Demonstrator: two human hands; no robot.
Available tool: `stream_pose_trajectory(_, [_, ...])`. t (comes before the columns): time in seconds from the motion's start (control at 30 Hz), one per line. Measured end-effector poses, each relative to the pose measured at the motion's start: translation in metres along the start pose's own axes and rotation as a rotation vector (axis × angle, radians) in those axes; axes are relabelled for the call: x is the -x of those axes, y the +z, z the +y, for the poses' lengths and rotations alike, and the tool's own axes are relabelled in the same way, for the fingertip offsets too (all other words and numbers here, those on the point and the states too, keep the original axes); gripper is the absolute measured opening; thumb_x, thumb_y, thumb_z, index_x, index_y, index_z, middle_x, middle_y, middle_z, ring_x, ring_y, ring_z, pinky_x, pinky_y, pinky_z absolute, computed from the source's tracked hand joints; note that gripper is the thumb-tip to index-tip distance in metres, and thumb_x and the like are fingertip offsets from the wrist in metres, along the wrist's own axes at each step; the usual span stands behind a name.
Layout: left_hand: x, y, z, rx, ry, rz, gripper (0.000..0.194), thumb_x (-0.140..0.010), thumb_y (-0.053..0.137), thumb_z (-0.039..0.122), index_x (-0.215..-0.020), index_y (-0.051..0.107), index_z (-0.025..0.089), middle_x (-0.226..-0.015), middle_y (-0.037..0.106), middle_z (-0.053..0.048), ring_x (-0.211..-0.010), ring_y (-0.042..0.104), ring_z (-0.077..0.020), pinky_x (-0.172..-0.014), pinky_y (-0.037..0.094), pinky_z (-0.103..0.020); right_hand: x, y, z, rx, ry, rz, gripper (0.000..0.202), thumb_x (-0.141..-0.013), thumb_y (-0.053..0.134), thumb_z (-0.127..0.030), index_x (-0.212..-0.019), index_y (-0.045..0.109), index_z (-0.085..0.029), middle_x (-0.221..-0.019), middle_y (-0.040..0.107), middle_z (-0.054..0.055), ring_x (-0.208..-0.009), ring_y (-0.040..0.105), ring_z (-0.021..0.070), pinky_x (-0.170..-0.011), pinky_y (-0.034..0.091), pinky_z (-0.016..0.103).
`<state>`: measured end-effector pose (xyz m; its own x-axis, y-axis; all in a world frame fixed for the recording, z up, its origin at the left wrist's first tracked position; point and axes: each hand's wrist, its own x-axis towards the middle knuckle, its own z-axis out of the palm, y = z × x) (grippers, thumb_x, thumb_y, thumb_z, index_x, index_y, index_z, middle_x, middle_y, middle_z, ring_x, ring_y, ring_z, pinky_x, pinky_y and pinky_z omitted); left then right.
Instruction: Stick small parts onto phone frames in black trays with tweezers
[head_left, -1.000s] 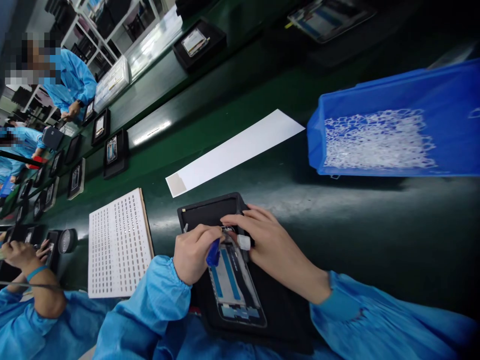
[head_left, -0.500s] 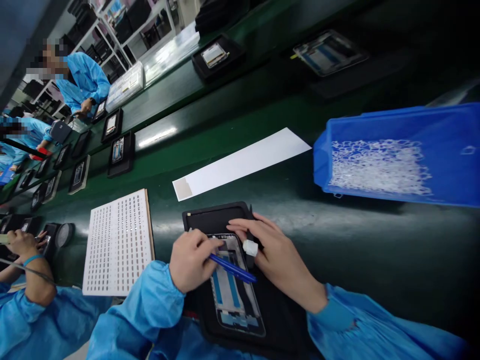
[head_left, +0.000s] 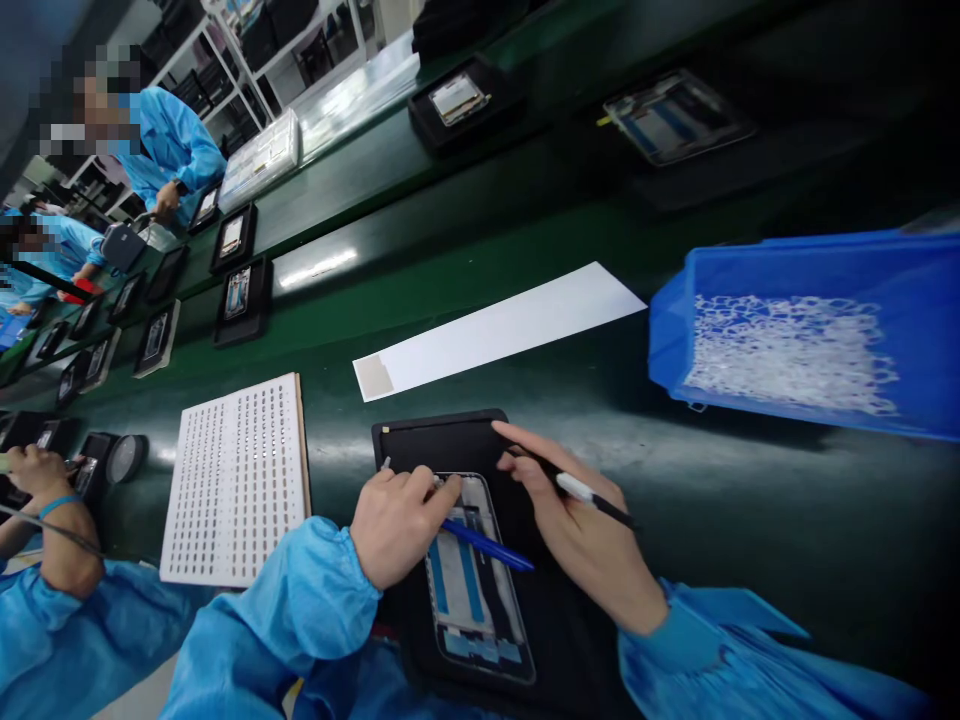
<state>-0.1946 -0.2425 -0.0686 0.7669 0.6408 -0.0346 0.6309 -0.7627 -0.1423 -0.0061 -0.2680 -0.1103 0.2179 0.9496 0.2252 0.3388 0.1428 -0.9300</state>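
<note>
A phone frame (head_left: 487, 590) with blue strips lies in a black tray (head_left: 442, 440) in front of me. My left hand (head_left: 401, 520) is closed around a blue pen-like tool (head_left: 491, 547), its fingers over the frame's upper left corner. The blue tool slants across the frame. To the right, above the tray's edge, my right hand (head_left: 581, 530) grips a thin black tool with a white band (head_left: 576, 488). Its working end is partly hidden by the fingers, so its exact kind does not show.
A white board (head_left: 232, 480) with rows of small dark parts stands left of the tray. Beyond lies a white paper strip (head_left: 495, 335). On the right is a blue bin (head_left: 675, 330) of white rings. A co-worker's hand (head_left: 45, 480) works at far left.
The black tool in my right hand has turned from pointing upward to lying back over the hand. My left hand keeps the blue tool over the frame. The whole view has shifted slightly.
</note>
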Motion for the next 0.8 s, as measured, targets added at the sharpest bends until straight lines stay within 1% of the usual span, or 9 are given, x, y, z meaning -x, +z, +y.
stream_pose_trajectory(0.07, [0.003, 0.002, 0.000, 0.004, 0.001, -0.031, 0.029, -0.099, 0.041, 0.020, -0.123, 0.056, 0.023, -0.077, 0.056, 0.000, -0.060, 0.060, -0.0136, -0.057, 0.049, -0.027, -0.002, 0.000, 0.003, 0.007, 0.020, 0.090, 0.033, -0.096, 0.044, -0.045, -0.115, 0.065, -0.027, -0.098, 0.068, 0.007, -0.086, 0.065, 0.0208, -0.073, 0.053, 0.035])
stream_pose_trajectory(0.1, [0.005, 0.003, 0.001, 0.008, -0.001, -0.046, 0.030, -0.099, 0.041, 0.021, -0.125, 0.056, 0.023, -0.078, 0.057, 0.000, -0.061, 0.060, -0.0132, -0.056, 0.049, -0.026, -0.004, 0.000, 0.004, 0.001, 0.043, 0.119, 0.035, -0.096, 0.044, -0.048, -0.114, 0.065, -0.026, -0.097, 0.067, 0.007, -0.085, 0.065, 0.0204, -0.072, 0.053, 0.035])
stream_pose_trajectory(0.23, [0.008, 0.006, 0.001, 0.032, -0.014, -0.103, 0.033, -0.099, 0.041, 0.023, -0.130, 0.052, 0.024, -0.082, 0.059, 0.000, -0.063, 0.063, -0.0139, -0.058, 0.052, -0.027, -0.008, 0.002, 0.012, -0.103, 0.213, 0.203, 0.038, -0.092, 0.046, -0.056, -0.105, 0.062, -0.023, -0.070, 0.060, 0.001, -0.066, 0.061, 0.0173, -0.062, 0.051, 0.031])
stream_pose_trajectory(0.33, [0.003, 0.003, 0.001, 0.076, -0.039, -0.169, 0.037, -0.098, 0.040, 0.021, -0.134, 0.048, 0.025, -0.088, 0.061, -0.001, -0.064, 0.064, -0.0144, -0.058, 0.054, -0.028, -0.008, 0.001, 0.016, -0.163, 0.304, 0.228, 0.039, -0.088, 0.051, -0.060, -0.094, 0.061, -0.023, -0.064, 0.059, 0.000, -0.063, 0.061, 0.0169, -0.061, 0.050, 0.030])
stream_pose_trajectory(0.47, [-0.001, -0.001, 0.000, 0.153, -0.047, -0.269, 0.040, -0.098, 0.042, 0.021, -0.137, 0.045, 0.026, -0.097, 0.063, -0.003, -0.068, 0.066, -0.0152, -0.059, 0.054, -0.028, -0.011, -0.006, 0.015, -0.133, 0.405, 0.189, 0.043, -0.081, 0.060, -0.062, -0.094, 0.068, -0.022, -0.067, 0.065, 0.003, -0.065, 0.064, 0.0188, -0.059, 0.051, 0.030])
stream_pose_trajectory(0.53, [0.000, -0.001, -0.001, 0.185, -0.046, -0.287, 0.042, -0.097, 0.043, 0.022, -0.139, 0.044, 0.027, -0.098, 0.064, -0.002, -0.069, 0.067, -0.0156, -0.058, 0.054, -0.028, -0.021, -0.009, 0.010, -0.143, 0.409, 0.163, 0.043, -0.077, 0.064, -0.062, -0.091, 0.070, -0.022, -0.068, 0.067, 0.004, -0.064, 0.065, 0.0197, -0.059, 0.053, 0.031])
stream_pose_trajectory(0.6, [0.000, -0.002, -0.004, 0.234, -0.055, -0.286, 0.042, -0.096, 0.045, 0.025, -0.138, 0.045, 0.030, -0.099, 0.064, -0.001, -0.070, 0.067, -0.0155, -0.057, 0.053, -0.027, -0.036, -0.009, 0.005, -0.165, 0.377, 0.105, 0.042, -0.075, 0.066, -0.061, -0.087, 0.071, -0.021, -0.070, 0.068, 0.005, -0.062, 0.064, 0.0195, -0.058, 0.055, 0.031])
stream_pose_trajectory(0.7, [-0.006, -0.002, -0.018, 0.338, -0.122, -0.249, 0.038, -0.095, 0.048, 0.028, -0.133, 0.052, 0.034, -0.102, 0.064, 0.001, -0.081, 0.068, -0.0146, -0.061, 0.053, -0.024, -0.067, 0.001, -0.005, -0.176, 0.333, 0.003, 0.040, -0.074, 0.067, -0.058, -0.081, 0.070, -0.019, -0.072, 0.069, 0.006, -0.058, 0.064, 0.0185, -0.055, 0.054, 0.031])
stream_pose_trajectory(0.8, [-0.022, -0.002, -0.048, 0.347, -0.309, -0.132, 0.036, -0.099, 0.040, 0.030, -0.132, 0.053, 0.033, -0.113, 0.063, 0.000, -0.095, 0.067, -0.0156, -0.071, 0.055, -0.024, -0.099, 0.023, -0.012, -0.196, 0.337, -0.056, 0.034, -0.073, 0.069, -0.052, -0.077, 0.065, -0.018, -0.071, 0.070, 0.006, -0.060, 0.066, 0.0191, -0.052, 0.054, 0.029])
